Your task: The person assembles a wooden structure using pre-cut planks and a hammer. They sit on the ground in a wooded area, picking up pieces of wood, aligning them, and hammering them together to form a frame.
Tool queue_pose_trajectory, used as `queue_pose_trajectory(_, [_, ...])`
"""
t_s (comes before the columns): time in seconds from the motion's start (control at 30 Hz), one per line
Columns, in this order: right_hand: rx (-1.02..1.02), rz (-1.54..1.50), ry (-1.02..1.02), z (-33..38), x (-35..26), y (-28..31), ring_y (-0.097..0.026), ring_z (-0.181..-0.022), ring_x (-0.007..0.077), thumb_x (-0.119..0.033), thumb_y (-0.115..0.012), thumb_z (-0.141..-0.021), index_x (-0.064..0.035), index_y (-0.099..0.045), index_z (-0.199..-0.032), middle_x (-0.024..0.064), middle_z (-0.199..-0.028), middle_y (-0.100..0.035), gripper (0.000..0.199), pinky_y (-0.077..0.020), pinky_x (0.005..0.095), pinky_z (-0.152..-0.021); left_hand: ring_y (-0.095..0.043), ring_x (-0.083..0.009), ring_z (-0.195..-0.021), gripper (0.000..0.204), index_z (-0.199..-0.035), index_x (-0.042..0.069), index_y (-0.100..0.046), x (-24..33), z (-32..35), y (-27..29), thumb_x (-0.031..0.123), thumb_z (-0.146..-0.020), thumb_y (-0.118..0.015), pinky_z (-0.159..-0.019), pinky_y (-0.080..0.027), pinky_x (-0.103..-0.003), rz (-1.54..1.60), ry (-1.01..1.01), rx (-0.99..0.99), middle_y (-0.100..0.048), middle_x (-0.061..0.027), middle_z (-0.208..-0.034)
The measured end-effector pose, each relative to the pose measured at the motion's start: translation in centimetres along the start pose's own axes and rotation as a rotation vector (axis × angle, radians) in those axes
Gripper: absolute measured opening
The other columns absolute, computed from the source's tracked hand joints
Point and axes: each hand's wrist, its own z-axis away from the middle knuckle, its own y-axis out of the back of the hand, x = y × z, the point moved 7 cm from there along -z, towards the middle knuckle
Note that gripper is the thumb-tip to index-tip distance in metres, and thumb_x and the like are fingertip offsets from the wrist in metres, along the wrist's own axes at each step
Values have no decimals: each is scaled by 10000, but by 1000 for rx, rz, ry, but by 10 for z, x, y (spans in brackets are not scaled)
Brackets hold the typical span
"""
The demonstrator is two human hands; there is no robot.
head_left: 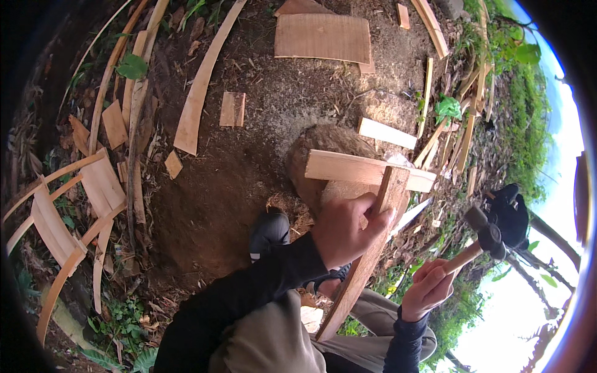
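My left hand [348, 229] is closed round a long wooden strip [356, 283] that slants from my lap up and away to the right. The strip's far end lies across a short wooden board [344, 168], and the two form a T. Under the board is a brown stump or rock [306, 166]; which one I cannot tell. Off to the right, my right hand [427, 288] grips the pale wooden handle of a hammer [485, 233]. The hammer's dark metal head is raised clear of the wood. Whether a nail is in the joint does not show.
Dirt and wood shavings cover the ground. A wide board [322, 37] lies at the far side. On the left stands a joined wooden frame [59, 217], with long strips [208, 78] near it. More loose strips [469, 118] lie at the right, beside a black object [510, 217] and branches.
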Motion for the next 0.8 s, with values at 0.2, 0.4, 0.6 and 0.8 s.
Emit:
queue_pose_trajectory(0.2, [-177,276,46,-11,-5,-18,-471,-421,147,-251,-459,-1023,-10,-523,-891,66,-565,-520,283,-364,318,-402,-650,-214,-513,352,-772,26,-631,-3,-4,1,338,-935,-612,-495,-501,-344,-33,-4,0,-616,-118,-579])
queue_pose_trajectory(0.4, [-355,368,92,-6,-4,-38,-454,-416,245,-182,-507,-999,28,-496,-884,146,-565,-485,240,-348,369,-439,-645,-217,-506,347,-764,35,-622,2,-3,1,338,-932,-614,-493,-494,-348,-50,23,-11,-603,-115,-561])
queue_pose_trajectory(0.6, [9,294,223,0,3,-13,-520,-436,203,-178,-539,-981,-16,-571,-937,98,-565,-530,171,-387,339,-436,-662,-216,-543,337,-774,29,-624,2,-3,-1,328,-929,-618,-509,-504,-340,-48,24,-25,-618,-130,-593])
queue_pose_trajectory(0.8, [-189,143,-64,-7,23,-32,-416,-450,83,-245,-488,-1024,-20,-532,-936,4,-577,-473,245,-310,251,-403,-675,-233,-581,295,-844,40,-650,-1,-2,-1,322,-925,-621,-531,-515,-353,-41,44,-30,-637,-133,-637])
